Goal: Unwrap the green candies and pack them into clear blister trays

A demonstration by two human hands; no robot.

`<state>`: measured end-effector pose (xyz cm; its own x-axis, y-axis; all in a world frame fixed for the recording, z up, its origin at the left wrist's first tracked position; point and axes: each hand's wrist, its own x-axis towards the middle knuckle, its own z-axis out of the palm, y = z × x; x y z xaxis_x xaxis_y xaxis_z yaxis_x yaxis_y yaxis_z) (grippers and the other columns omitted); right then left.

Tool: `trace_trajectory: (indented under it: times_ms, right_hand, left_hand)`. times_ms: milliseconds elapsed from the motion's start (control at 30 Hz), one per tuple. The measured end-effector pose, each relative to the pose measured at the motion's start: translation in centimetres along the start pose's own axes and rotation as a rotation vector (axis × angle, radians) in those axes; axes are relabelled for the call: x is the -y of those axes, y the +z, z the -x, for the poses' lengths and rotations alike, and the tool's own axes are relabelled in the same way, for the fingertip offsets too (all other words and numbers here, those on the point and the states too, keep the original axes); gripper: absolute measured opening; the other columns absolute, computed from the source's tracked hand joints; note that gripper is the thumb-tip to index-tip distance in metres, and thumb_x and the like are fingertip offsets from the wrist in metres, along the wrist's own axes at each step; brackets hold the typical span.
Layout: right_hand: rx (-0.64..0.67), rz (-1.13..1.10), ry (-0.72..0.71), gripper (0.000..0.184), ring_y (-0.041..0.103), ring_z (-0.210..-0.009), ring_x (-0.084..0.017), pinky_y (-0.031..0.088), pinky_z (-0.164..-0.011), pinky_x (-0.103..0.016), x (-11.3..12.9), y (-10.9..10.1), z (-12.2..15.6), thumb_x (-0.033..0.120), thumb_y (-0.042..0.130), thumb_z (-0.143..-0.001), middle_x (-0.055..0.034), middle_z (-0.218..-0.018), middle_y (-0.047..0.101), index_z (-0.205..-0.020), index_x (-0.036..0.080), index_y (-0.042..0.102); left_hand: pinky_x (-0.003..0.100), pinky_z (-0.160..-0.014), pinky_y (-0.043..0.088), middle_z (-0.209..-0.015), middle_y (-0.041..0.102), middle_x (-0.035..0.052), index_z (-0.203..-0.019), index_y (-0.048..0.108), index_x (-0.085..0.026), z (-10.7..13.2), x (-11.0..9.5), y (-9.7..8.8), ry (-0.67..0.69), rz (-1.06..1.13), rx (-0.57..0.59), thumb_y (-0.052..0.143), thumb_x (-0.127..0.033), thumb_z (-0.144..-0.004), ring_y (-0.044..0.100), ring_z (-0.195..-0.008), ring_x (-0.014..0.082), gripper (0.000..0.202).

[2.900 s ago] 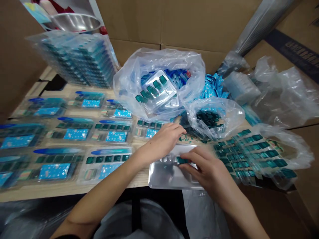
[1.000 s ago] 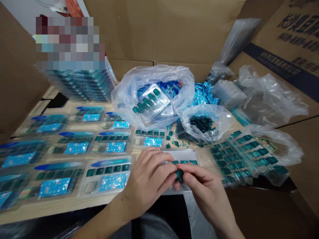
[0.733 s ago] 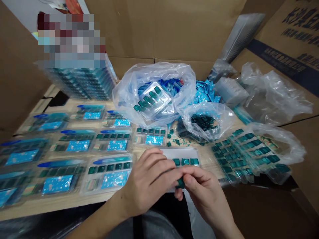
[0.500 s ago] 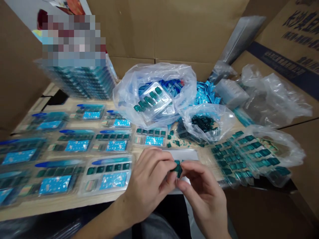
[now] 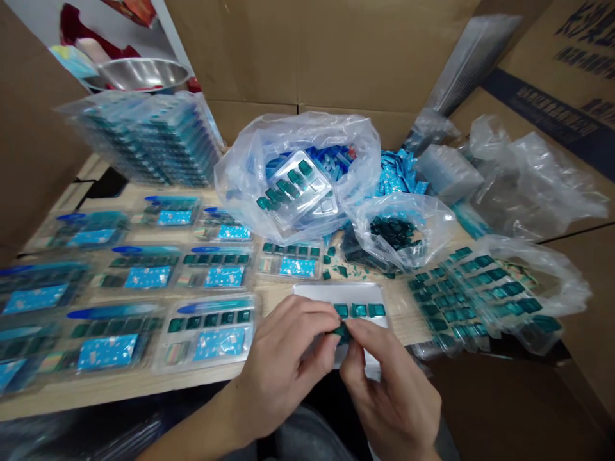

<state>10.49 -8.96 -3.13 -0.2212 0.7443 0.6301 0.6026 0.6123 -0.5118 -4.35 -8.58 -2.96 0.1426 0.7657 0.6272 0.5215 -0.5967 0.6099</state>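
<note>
My left hand (image 5: 293, 365) pinches a small dark-green square piece (image 5: 342, 333) between thumb and fingers. From the other side my right hand (image 5: 391, 384) grips the same piece, fingertips close to the left ones. Under both hands lies a shallow clear plastic tray (image 5: 307, 291), partly covered by them. A row of green squares (image 5: 359, 310) sits in its slots, and the left part of that row is hidden by my left fingers. To the left, a packed tray (image 5: 206, 333) holds a blue pen (image 5: 206, 307), green squares and a blue patterned packet (image 5: 221, 344).
Several more packed trays (image 5: 223, 269) cover the table's left side, with a tall stack (image 5: 144, 141) behind. A plastic bag of blue pens (image 5: 240, 173) and a bag of green pieces (image 5: 394, 234) stand at the back. Trays of green squares (image 5: 485, 288) overlap at right.
My right hand's fingers have closed in tighter on the green piece, and the hand sits slightly lower. More of the tray and its row of squares now shows. The view has shifted slightly.
</note>
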Motion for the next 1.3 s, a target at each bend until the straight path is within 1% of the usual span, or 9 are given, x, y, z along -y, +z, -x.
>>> trace_trajectory:
  times_ms: [200,400,500,600,767,900,1000,1133,1300]
  right_hand:
    - [0.001,0.124,-0.093,0.031,0.077,-0.075,-0.020,0.065,-0.067,-0.027,-0.2,0.2,0.4,0.003,0.056,-0.087,-0.0091,-0.088,0.079,-0.112,0.021,0.062]
    - [-0.028,0.044,-0.162,0.032,0.075,-0.069,-0.017,0.062,-0.059,-0.024,-0.2,-0.4,0.2,0.002,0.059,-0.086,-0.0047,-0.081,0.078,-0.112,0.021,0.064]
    - [0.046,-0.299,0.095,0.026,0.075,-0.085,-0.016,0.063,-0.076,-0.024,-0.6,-0.9,0.0,0.010,0.061,-0.089,-0.0040,-0.096,0.077,-0.109,0.025,0.069]
    - [0.148,-0.627,0.383,0.029,0.075,-0.082,-0.012,0.062,-0.074,-0.017,-0.8,-1.0,-0.5,0.016,0.067,-0.087,0.0013,-0.100,0.078,-0.110,0.033,0.073]
    - [0.171,-0.764,0.509,0.036,0.074,-0.084,-0.008,0.058,-0.073,-0.010,-0.2,-0.4,-1.1,0.008,0.071,-0.080,0.0067,-0.094,0.079,-0.099,0.038,0.077]
    - [0.211,-0.717,0.462,0.032,0.073,-0.082,-0.009,0.057,-0.072,-0.011,-0.9,-0.6,-0.9,0.007,0.071,-0.079,0.0060,-0.088,0.078,-0.093,0.034,0.077]
    - [0.220,-0.545,0.402,0.029,0.073,-0.082,-0.011,0.058,-0.073,-0.017,-2.7,-1.1,-0.8,0.008,0.068,-0.082,0.0047,-0.091,0.077,-0.097,0.033,0.074]
    - [0.249,-0.231,0.119,0.025,0.069,-0.090,-0.017,0.056,-0.081,-0.029,-5.3,-0.7,-1.2,0.008,0.065,-0.086,-0.0021,-0.096,0.076,-0.104,0.025,0.070]
    - [0.412,-0.120,-0.129,0.012,0.064,-0.094,-0.022,0.050,-0.085,-0.040,-5.8,0.6,-2.3,0.012,0.063,-0.091,-0.0029,-0.098,0.077,-0.097,0.022,0.066]
  left_hand:
    - [0.029,-0.076,0.055,-0.088,0.070,0.0052,-0.099,0.059,-0.017,0.7,0.5,0.2,0.117,-0.185,-0.048,0.051,-0.011,-0.095,0.064,-0.080,0.0166,0.011]
    - [0.026,-0.073,0.055,-0.089,0.068,0.0031,-0.099,0.059,-0.019,1.0,0.0,0.2,0.077,-0.064,-0.143,0.053,-0.008,-0.092,0.064,-0.079,0.0145,0.014]
    - [0.023,-0.075,0.056,-0.094,0.067,0.0027,-0.101,0.060,-0.021,1.3,0.4,0.1,-0.081,0.089,-0.156,0.053,-0.005,-0.092,0.066,-0.086,0.0134,0.020]
    - [0.020,-0.080,0.055,-0.094,0.068,0.0012,-0.102,0.060,-0.022,1.7,0.8,0.0,-0.175,0.270,-0.094,0.052,-0.001,-0.091,0.067,-0.091,0.0120,0.024]
    - [0.019,-0.085,0.053,-0.098,0.062,0.0010,-0.101,0.060,-0.021,2.2,0.7,0.2,-0.141,0.266,-0.080,0.054,0.000,-0.089,0.063,-0.093,0.0106,0.025]
    - [0.019,-0.082,0.053,-0.098,0.060,0.0012,-0.107,0.059,-0.023,2.7,1.3,0.2,-0.197,0.287,-0.007,0.053,-0.003,-0.091,0.063,-0.093,0.0115,0.026]
    - [0.020,-0.087,0.050,-0.099,0.063,0.0000,-0.105,0.059,-0.025,3.1,2.6,-0.4,-0.276,0.253,-0.081,0.054,-0.005,-0.092,0.062,-0.097,0.0112,0.024]
    - [0.020,-0.089,0.049,-0.098,0.064,-0.0017,-0.100,0.061,-0.025,3.6,4.3,-1.7,-0.423,0.130,-0.251,0.053,-0.005,-0.092,0.063,-0.098,0.0103,0.022]
    - [0.020,-0.088,0.048,-0.096,0.064,-0.0024,-0.097,0.061,-0.024,4.1,4.8,-2.4,-0.387,0.064,-0.180,0.053,-0.007,-0.092,0.062,-0.096,0.0101,0.020]
